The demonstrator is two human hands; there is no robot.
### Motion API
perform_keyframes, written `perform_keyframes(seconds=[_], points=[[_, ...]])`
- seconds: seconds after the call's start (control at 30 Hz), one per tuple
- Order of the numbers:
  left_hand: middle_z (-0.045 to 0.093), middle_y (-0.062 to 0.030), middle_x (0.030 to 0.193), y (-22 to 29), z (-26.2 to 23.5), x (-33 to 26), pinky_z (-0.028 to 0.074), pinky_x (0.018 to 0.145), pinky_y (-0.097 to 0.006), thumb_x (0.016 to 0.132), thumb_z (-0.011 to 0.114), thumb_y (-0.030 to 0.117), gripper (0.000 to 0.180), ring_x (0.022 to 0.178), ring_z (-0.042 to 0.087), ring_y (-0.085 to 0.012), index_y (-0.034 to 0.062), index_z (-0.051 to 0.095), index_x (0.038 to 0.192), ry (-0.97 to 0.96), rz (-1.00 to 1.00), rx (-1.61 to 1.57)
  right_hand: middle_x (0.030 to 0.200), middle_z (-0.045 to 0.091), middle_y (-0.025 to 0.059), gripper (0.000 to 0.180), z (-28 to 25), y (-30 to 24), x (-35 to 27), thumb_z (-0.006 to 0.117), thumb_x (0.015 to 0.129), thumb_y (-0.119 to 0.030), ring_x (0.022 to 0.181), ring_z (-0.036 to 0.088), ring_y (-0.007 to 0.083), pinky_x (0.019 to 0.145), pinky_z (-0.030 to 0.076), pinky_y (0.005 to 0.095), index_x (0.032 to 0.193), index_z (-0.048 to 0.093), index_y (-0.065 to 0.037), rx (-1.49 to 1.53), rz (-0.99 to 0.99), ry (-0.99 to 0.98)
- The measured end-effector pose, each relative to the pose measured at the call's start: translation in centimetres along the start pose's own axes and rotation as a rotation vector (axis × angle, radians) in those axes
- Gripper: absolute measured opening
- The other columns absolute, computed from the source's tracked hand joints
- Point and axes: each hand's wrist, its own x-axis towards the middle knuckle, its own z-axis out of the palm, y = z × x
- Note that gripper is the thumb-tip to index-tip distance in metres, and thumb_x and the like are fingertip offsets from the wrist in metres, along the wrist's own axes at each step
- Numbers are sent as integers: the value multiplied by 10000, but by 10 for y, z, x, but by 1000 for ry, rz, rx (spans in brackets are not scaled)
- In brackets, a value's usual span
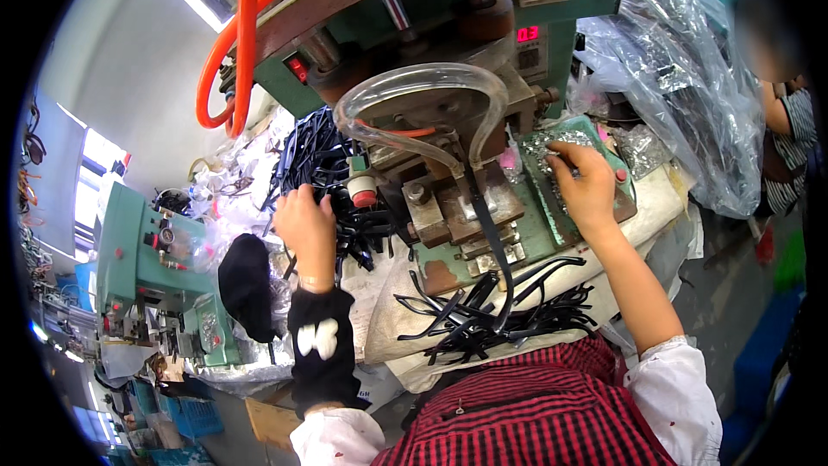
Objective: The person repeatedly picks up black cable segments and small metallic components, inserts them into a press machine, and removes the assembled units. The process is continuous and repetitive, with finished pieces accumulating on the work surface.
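My left hand (306,226) is at the edge of a pile of black eyeglass temples (312,151), thumb apart from the bent fingers, and nothing shows in it. My right hand (588,183) is over a green tray of small shiny metal pieces (559,140). Its fingers are drawn together at the pieces; what they hold is too small to make out. One black temple (490,237) stands in the green press (440,272), its upper end at the metal fixture and its lower end on a heap of black temples (517,315) in front of me.
A clear hose (423,76) loops in front of the press. Its red-topped button (363,191) is near my left hand. An orange hose (246,43) hangs at upper left. Big plastic bags (681,86) lie at right, where another person's striped sleeve (785,151) shows. A second green machine (142,250) stands at left.
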Motion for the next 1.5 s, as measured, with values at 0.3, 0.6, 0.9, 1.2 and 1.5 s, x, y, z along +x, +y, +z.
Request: perform_keyframes(seconds=[0.3,0.6,0.9,1.2,1.5], points=[[610,-7,651,12,-2,-56,407,509,-235,857,643,-18,469,534,542,-81,107,621,1309,-493,-432,-1045,839,700,130,137,-55,26,-31,724,796,-6,801,659,317,744,520,408,930,718,-35,-302,-85,-13],[737,-113,973,48,-64,-96,490,626,-205,1033,582,133,233,710,662,-115,-31,641,1187,-279,-648,-1482,863,700,118,126,-25,5,-21,727,785,-21,827,664,321,753,510,416,902,685,-43,-105,-100,7],[659,-147,961,103,-157,-18,497,567,-217,1002,605,80,131,753,609,-145,-40,638,1042,201,-11,-1476,977,735,132,222,-9,-89,-5,700,864,-23,905,698,250,841,536,346,1084,720,-16,461,165,-143],[688,-180,943,110,-135,10,600,602,-263,939,675,-10,123,702,695,-202,-108,651,1010,249,-102,-1537,1067,706,78,444,13,-126,-4,661,893,43,962,653,103,875,507,246,1317,529,42,1105,621,-198],[752,-133,964,146,-132,-31,534,603,-290,737,819,-4,246,698,690,-216,30,737,967,243,571,-1091,1255,633,183,297,-28,-41,-9,716,826,-108,1254,568,378,1006,484,470,1119,710,-68,-290,40,-224]])
